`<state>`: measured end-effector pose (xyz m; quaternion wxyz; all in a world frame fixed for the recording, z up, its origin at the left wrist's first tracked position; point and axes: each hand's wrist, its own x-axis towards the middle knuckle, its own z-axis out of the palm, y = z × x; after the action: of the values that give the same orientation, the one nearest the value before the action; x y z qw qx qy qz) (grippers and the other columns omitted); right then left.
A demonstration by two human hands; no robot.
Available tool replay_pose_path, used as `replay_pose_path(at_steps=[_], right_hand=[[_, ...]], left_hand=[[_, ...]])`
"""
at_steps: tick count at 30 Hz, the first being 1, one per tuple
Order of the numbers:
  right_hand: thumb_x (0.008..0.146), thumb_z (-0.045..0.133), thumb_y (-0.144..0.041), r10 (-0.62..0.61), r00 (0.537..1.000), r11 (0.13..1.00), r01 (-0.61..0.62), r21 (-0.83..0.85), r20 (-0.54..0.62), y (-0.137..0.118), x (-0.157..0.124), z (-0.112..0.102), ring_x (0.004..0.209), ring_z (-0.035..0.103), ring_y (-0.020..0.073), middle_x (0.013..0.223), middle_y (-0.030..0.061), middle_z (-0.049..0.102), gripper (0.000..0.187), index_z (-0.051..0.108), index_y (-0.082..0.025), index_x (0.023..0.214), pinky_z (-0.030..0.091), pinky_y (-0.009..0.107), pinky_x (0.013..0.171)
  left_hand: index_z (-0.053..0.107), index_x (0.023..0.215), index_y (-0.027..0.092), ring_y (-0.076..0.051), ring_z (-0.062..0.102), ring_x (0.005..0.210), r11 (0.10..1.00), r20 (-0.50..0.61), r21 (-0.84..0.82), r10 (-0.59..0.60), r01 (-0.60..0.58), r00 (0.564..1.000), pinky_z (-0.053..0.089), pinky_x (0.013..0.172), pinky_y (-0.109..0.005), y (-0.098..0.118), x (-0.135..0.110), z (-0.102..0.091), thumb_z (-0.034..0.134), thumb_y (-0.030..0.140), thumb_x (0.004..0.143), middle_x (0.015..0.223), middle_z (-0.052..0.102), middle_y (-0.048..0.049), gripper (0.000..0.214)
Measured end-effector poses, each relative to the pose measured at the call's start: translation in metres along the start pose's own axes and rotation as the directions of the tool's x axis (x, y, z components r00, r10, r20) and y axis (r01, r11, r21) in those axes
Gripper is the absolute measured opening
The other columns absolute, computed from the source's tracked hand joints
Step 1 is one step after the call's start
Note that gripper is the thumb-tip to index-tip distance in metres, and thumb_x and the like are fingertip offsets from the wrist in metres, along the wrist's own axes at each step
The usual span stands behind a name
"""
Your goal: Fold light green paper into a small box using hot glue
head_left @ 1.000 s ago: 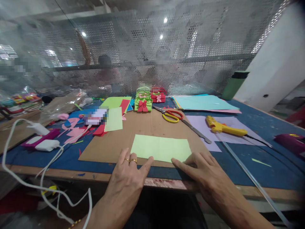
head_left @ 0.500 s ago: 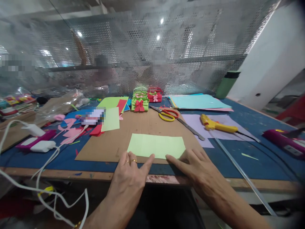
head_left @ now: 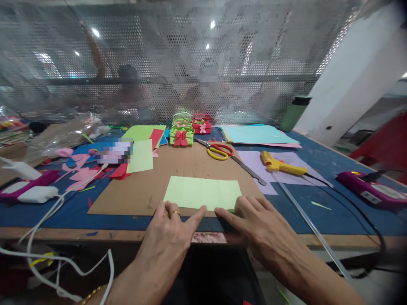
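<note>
A light green paper rectangle (head_left: pixel 203 191) with faint upright creases lies on a brown cardboard sheet (head_left: pixel 127 199) in front of me. At its near left corner my left hand (head_left: pixel 176 228) holds the edge, fingers curled and thumb stretched along the near side. My right hand (head_left: pixel 251 220) grips the near right corner in the same way, its thumb pointing toward the other thumb. Both thumb tips touch the near edge, a small gap between them. The undersides of the fingers are hidden.
Beyond the paper lie scissors (head_left: pixel 219 151), a metal blade (head_left: pixel 249 170) and small green paper bags (head_left: pixel 182 134) with bows. To the right are a yellow glue gun (head_left: pixel 282 164) and coloured sheets (head_left: pixel 260 135). White cables (head_left: pixel 47 216) hang over the table's left front edge.
The view has shifted slightly, so everything sits a little further left. Both hands keep the same places at the paper's near edge, and the paper looks the same.
</note>
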<state>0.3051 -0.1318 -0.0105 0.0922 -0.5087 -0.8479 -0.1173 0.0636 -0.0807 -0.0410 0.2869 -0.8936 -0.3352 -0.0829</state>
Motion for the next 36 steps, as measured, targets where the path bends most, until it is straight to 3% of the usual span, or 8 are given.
replay_pose_path(at_steps=[5, 12, 15, 21, 24, 28, 33, 36], right_hand=[[0.097, 0.045, -0.023, 0.028, 0.997, 1.000, -0.028, -0.005, -0.065, 0.003, -0.009, -0.004, 0.079, 0.050, 0.0235, 0.088, 0.0060, 0.054, 0.032, 0.061, -0.026, 0.124, 0.035, 0.041, 0.078], [0.092, 0.053, -0.016, 0.103, 0.992, 0.995, -0.101, 0.026, -0.070, 0.007, -0.024, 0.004, 0.088, 0.050, 0.0236, 0.096, 0.0064, 0.055, 0.039, 0.058, -0.028, 0.129, 0.036, 0.040, 0.082], [0.090, 0.048, -0.006, 0.130, 0.990, 0.991, -0.129, 0.028, -0.062, 0.011, -0.037, 0.000, 0.089, 0.049, 0.0225, 0.097, 0.0068, 0.056, 0.044, 0.059, -0.025, 0.128, 0.037, 0.038, 0.084], [0.086, 0.051, -0.005, 0.254, 0.952, 0.961, -0.269, -0.067, -0.170, 0.014, -0.042, -0.017, 0.083, 0.050, 0.0231, 0.086, 0.0066, 0.058, 0.027, 0.070, -0.020, 0.098, 0.035, 0.040, 0.082], [0.091, 0.046, -0.005, 0.195, 0.957, 0.980, -0.199, 0.003, -0.217, 0.007, -0.028, -0.013, 0.086, 0.050, 0.0234, 0.094, 0.0092, 0.060, 0.033, 0.064, -0.015, 0.117, 0.036, 0.039, 0.080], [0.093, 0.045, -0.007, 0.046, 0.993, 0.989, -0.029, 0.146, -0.110, -0.003, -0.013, 0.004, 0.085, 0.050, 0.0217, 0.094, 0.0084, 0.060, 0.033, 0.061, -0.013, 0.121, 0.037, 0.038, 0.082], [0.096, 0.042, -0.008, 0.088, 0.987, 0.986, -0.067, 0.149, -0.137, 0.005, -0.029, 0.012, 0.087, 0.051, 0.0214, 0.094, 0.0071, 0.060, 0.035, 0.057, -0.014, 0.127, 0.034, 0.041, 0.088], [0.093, 0.042, -0.004, 0.155, 0.978, 0.985, -0.141, 0.105, -0.140, 0.012, -0.042, 0.006, 0.085, 0.050, 0.0210, 0.091, 0.0058, 0.061, 0.034, 0.062, -0.017, 0.117, 0.033, 0.042, 0.090]], left_hand=[[0.031, 0.155, 0.027, -0.033, 0.066, 0.092, 0.996, 0.005, 0.087, 0.023, -0.024, 1.000, 0.048, 0.088, -0.046, 0.001, 0.002, -0.007, 0.053, 0.009, 0.084, 0.080, 0.070, -0.0134, 0.076], [0.038, 0.151, 0.030, -0.033, 0.065, 0.095, 0.999, -0.052, -0.027, -0.044, 0.043, 0.998, 0.047, 0.092, -0.049, 0.005, -0.001, -0.003, 0.052, 0.003, 0.085, 0.084, 0.069, -0.0142, 0.073], [0.036, 0.153, 0.030, -0.031, 0.066, 0.093, 1.000, -0.032, 0.019, -0.021, 0.021, 0.999, 0.047, 0.091, -0.047, 0.005, -0.002, -0.001, 0.054, 0.003, 0.083, 0.083, 0.069, -0.0132, 0.077], [0.031, 0.153, 0.032, -0.032, 0.068, 0.090, 0.981, 0.058, 0.195, 0.010, -0.021, 0.998, 0.048, 0.086, -0.042, 0.003, 0.001, -0.013, 0.053, 0.006, 0.084, 0.079, 0.071, -0.0138, 0.077], [0.030, 0.153, 0.033, -0.031, 0.068, 0.088, 0.973, 0.077, 0.230, 0.006, -0.023, 0.997, 0.047, 0.087, -0.043, 0.003, 0.002, -0.013, 0.052, 0.007, 0.084, 0.077, 0.071, -0.0125, 0.077], [0.025, 0.155, 0.031, -0.032, 0.068, 0.085, 0.971, 0.026, 0.235, 0.031, -0.036, 0.999, 0.048, 0.087, -0.044, 0.003, -0.001, -0.002, 0.053, 0.008, 0.084, 0.073, 0.069, -0.0121, 0.080], [0.026, 0.155, 0.029, -0.032, 0.068, 0.091, 0.974, 0.028, 0.221, 0.035, -0.040, 0.999, 0.047, 0.090, -0.045, 0.002, -0.003, 0.000, 0.051, 0.008, 0.086, 0.083, 0.072, -0.0153, 0.077], [0.031, 0.154, 0.032, -0.030, 0.068, 0.089, 0.970, 0.040, 0.239, 0.032, -0.041, 0.999, 0.048, 0.090, -0.044, 0.002, -0.001, -0.006, 0.050, 0.004, 0.085, 0.085, 0.072, -0.0154, 0.077]])
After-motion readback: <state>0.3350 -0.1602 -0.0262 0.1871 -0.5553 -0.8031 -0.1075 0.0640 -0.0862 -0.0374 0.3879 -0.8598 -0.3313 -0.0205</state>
